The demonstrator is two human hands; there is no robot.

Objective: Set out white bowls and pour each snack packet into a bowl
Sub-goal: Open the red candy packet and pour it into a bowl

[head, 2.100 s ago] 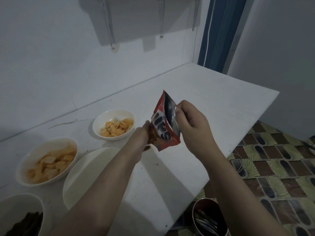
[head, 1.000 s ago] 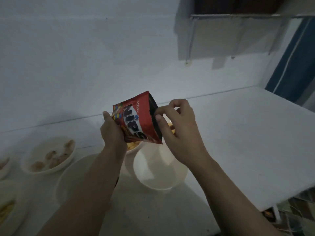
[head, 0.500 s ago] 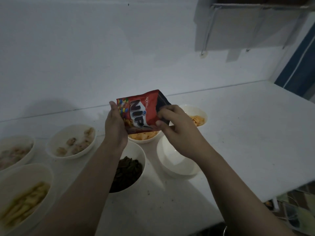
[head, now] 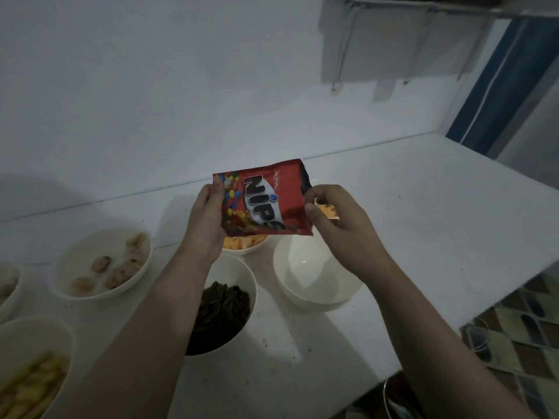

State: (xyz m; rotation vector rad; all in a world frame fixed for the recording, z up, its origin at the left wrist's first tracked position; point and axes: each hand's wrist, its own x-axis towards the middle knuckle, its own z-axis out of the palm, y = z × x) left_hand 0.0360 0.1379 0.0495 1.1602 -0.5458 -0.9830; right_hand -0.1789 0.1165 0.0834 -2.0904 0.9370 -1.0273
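Now your left hand (head: 208, 219) and right hand (head: 329, 219) pinch the packet (head: 263, 204) edges; it looks light, thin and slippery, so tear near the top corner.

My red Nips packet (head: 266, 204) sits mid-frame, turned sideways, held above the table. Just below it, right of centre, an empty white bowl (head: 314, 279) stands upright. Filled white bowls spread toward the lower left.

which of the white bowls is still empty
The white bowl under the right hand, at the right end of the group. Every other bowl in view already holds a snack.
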